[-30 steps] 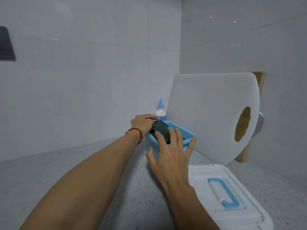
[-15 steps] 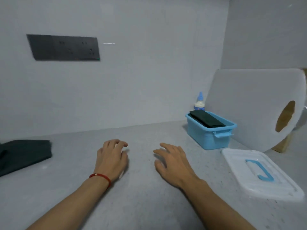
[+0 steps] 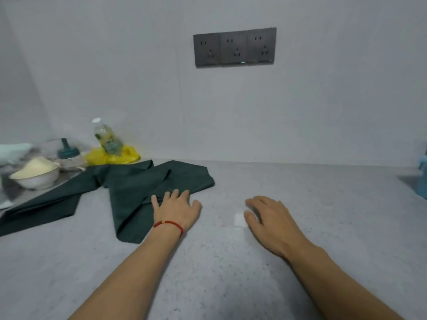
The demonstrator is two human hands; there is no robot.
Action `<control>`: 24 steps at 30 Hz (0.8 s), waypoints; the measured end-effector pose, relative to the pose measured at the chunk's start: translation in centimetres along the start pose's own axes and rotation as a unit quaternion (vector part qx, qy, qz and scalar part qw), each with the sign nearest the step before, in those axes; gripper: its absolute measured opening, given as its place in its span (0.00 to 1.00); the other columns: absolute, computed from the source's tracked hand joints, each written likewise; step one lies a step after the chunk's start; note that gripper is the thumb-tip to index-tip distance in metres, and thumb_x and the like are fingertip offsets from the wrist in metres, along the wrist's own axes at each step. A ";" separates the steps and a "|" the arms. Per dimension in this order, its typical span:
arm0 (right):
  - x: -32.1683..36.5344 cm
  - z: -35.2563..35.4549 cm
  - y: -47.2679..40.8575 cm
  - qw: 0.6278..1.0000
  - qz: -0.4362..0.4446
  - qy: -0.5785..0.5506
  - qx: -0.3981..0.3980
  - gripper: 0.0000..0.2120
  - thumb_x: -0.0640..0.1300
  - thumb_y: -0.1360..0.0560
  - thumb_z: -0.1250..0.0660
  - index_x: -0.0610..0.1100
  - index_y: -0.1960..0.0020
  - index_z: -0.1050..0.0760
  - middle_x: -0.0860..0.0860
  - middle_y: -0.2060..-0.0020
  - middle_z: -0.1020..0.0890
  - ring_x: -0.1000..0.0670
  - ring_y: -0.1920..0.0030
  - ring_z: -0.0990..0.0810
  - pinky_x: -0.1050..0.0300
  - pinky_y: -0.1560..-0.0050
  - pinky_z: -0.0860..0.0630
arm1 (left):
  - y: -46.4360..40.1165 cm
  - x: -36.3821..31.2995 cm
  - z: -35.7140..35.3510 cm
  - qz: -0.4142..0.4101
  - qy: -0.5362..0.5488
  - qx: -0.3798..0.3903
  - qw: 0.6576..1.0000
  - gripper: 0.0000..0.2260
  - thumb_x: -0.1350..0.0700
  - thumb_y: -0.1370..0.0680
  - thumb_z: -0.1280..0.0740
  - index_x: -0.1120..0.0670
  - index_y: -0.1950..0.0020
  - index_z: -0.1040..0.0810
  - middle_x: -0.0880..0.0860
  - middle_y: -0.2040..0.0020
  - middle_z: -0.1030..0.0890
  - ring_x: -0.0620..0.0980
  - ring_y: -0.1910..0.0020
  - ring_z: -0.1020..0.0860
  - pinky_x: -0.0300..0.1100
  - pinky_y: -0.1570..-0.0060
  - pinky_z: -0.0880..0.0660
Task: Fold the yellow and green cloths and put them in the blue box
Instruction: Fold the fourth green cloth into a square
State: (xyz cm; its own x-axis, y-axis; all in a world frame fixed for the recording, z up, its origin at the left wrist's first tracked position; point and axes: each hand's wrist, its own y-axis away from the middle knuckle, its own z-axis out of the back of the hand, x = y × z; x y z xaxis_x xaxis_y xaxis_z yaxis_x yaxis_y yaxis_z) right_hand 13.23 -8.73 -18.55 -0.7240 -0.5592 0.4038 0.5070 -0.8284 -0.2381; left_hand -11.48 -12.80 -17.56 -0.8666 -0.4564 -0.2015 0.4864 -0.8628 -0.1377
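Observation:
A dark green cloth (image 3: 129, 192) lies rumpled and unfolded on the grey counter (image 3: 231, 262), stretching left toward the sink. My left hand (image 3: 176, 210), with a red string at the wrist, rests flat on the cloth's near right part, fingers fairly straight. My right hand (image 3: 270, 218) lies on the bare counter to the right, fingers loosely bent, holding nothing. A yellow cloth (image 3: 111, 157) sits bunched at the back by the wall, under a bottle. Only a sliver of the blue box (image 3: 422, 179) shows at the right edge.
A clear drink bottle (image 3: 105, 136) leans over the yellow cloth. At the left sit a white bowl (image 3: 37, 179) with pale contents and a teal-capped jar (image 3: 68, 155) by a metal sink. A dark triple socket panel (image 3: 234, 46) is on the wall.
My view has swung left, away from the blue box with its folded dark cloth. My left hand has moved from the bare counter onto the unfolded green cloth; my right hand stays on the counter.

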 end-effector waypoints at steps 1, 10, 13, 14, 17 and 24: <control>-0.2 0.0 -0.3 1.000 0.000 -0.021 -0.019 0.24 0.54 0.15 0.47 0.49 0.21 0.36 0.51 0.22 0.34 0.51 0.23 0.37 0.46 0.20 0.47 | 0.5 -0.8 0.0 -0.022 0.007 -0.012 1.000 0.25 0.41 0.19 0.48 0.46 0.24 0.31 0.50 0.23 0.31 0.53 0.25 0.36 0.61 0.24 0.49; -2.9 3.3 0.3 0.997 -0.046 0.052 -0.035 0.25 0.61 0.18 0.44 0.54 0.24 0.32 0.55 0.25 0.29 0.52 0.26 0.32 0.42 0.23 0.43 | 7.2 -9.9 -1.3 -0.246 0.029 -0.115 0.962 0.17 0.46 0.20 0.45 0.46 0.34 0.27 0.45 0.35 0.24 0.49 0.39 0.29 0.52 0.44 0.33; -4.5 4.5 1.7 0.997 -0.053 0.041 0.028 0.34 0.73 0.25 0.42 0.56 0.26 0.28 0.57 0.27 0.28 0.52 0.28 0.30 0.45 0.27 0.35 | 6.2 -9.1 -1.9 -0.182 0.035 -0.081 0.979 0.19 0.45 0.17 0.48 0.46 0.28 0.31 0.46 0.28 0.29 0.49 0.31 0.32 0.52 0.34 0.36; -4.8 4.9 2.0 0.997 -0.054 0.038 0.028 0.33 0.73 0.26 0.41 0.56 0.28 0.27 0.59 0.29 0.26 0.53 0.29 0.29 0.47 0.29 0.32 | 5.8 -9.2 -1.9 -0.173 0.053 -0.063 0.982 0.19 0.44 0.16 0.49 0.46 0.28 0.30 0.46 0.29 0.27 0.49 0.31 0.31 0.52 0.33 0.37; -4.8 5.6 1.9 0.997 -0.059 0.048 -0.021 0.15 0.62 0.20 0.37 0.56 0.43 0.17 0.61 0.46 0.16 0.52 0.44 0.20 0.52 0.44 0.22 | 5.3 -9.2 -1.7 -0.169 0.081 -0.063 0.980 0.18 0.45 0.16 0.51 0.47 0.36 0.25 0.46 0.37 0.22 0.49 0.36 0.26 0.50 0.35 0.35; -6.9 7.4 3.2 0.956 -0.184 0.093 -0.210 0.16 0.54 0.15 0.42 0.48 0.53 0.20 0.51 0.63 0.20 0.46 0.61 0.24 0.53 0.61 0.31 | 5.9 -7.6 -1.2 -0.181 0.065 -0.083 0.978 0.25 0.39 0.17 0.52 0.48 0.26 0.31 0.48 0.31 0.23 0.48 0.32 0.27 0.51 0.32 0.35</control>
State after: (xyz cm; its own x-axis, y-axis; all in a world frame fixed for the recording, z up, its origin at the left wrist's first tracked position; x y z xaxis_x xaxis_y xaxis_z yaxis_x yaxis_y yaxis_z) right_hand 23.36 -7.31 -15.54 -0.9080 -0.1903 0.3733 -0.0027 -0.8882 -0.4594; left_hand -1.85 -14.15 -18.05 -0.9693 -0.0868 -0.2301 0.1710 -0.9103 -0.3770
